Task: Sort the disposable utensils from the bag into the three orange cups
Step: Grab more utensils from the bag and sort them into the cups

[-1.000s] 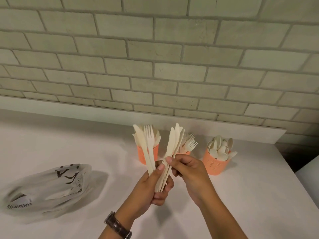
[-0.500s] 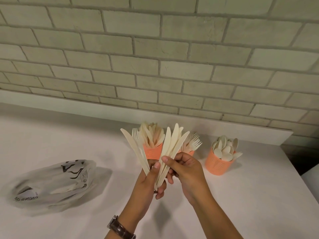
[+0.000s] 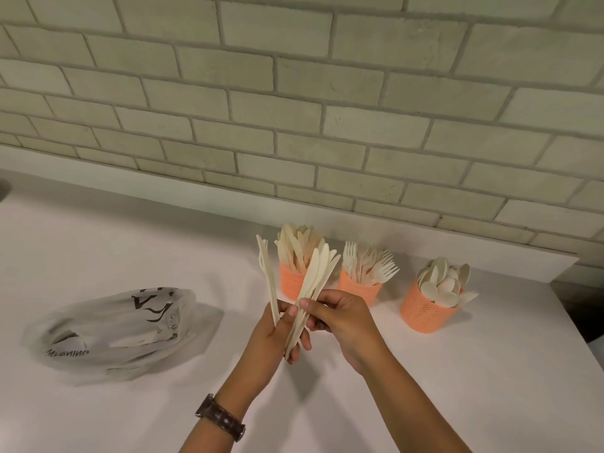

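Observation:
Both hands are raised over the white counter, in front of three orange cups. My left hand (image 3: pixel 277 335) grips a bundle of cream utensils: a fork with a knife (image 3: pixel 266 273) stands apart on the left. My right hand (image 3: pixel 340 318) pinches a fan of knives (image 3: pixel 315 282) in the same bundle. Behind them, the left cup (image 3: pixel 289 282) holds knives, the middle cup (image 3: pixel 362 291) forks, and the right cup (image 3: pixel 425 312) spoons. The clear plastic bag (image 3: pixel 121 331) lies at the left with a few utensils showing inside.
A pale brick wall with a white ledge (image 3: pixel 490 256) runs behind the cups. The counter's right edge (image 3: pixel 585 341) drops off just past the spoon cup. A dark watch sits on my left wrist (image 3: pixel 220 416).
The fork and knife on the left have drawn closer to the fan of knives and stand more upright. The camera has swung left, so the cups now sit further right.

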A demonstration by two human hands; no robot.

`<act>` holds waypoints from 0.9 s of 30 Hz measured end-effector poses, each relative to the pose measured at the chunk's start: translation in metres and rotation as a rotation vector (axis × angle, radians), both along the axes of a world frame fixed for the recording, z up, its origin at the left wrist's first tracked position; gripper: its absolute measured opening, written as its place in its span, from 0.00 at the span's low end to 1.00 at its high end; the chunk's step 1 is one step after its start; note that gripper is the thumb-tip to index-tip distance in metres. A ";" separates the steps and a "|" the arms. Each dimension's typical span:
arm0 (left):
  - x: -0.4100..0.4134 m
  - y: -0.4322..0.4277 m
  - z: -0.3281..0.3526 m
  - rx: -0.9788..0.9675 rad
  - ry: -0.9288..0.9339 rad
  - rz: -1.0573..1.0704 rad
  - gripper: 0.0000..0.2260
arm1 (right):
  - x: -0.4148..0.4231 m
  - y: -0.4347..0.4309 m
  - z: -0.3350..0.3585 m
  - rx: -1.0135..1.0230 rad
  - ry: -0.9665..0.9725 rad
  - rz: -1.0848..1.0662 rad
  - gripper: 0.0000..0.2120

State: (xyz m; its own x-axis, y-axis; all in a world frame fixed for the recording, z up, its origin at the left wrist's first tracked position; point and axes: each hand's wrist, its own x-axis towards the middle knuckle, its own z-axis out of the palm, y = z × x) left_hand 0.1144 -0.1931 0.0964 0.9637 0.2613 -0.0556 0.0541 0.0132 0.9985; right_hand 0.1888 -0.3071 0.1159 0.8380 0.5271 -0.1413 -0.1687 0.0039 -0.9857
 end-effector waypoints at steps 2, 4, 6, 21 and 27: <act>0.001 0.011 -0.008 -0.009 0.066 -0.012 0.18 | 0.004 0.009 -0.004 -0.052 0.005 0.035 0.06; 0.002 0.020 -0.014 -0.051 0.087 0.001 0.15 | 0.008 0.019 -0.006 -0.084 0.004 0.063 0.06; 0.004 0.028 -0.016 -0.059 0.062 0.038 0.13 | 0.015 0.027 -0.006 -0.103 -0.016 0.051 0.06; -0.004 0.063 -0.006 -0.500 0.072 0.116 0.15 | 0.079 0.087 -0.050 -0.339 -0.582 -0.372 0.15; -0.012 0.066 -0.007 -0.549 0.108 0.117 0.19 | 0.084 0.083 -0.030 -0.100 -0.375 -0.478 0.09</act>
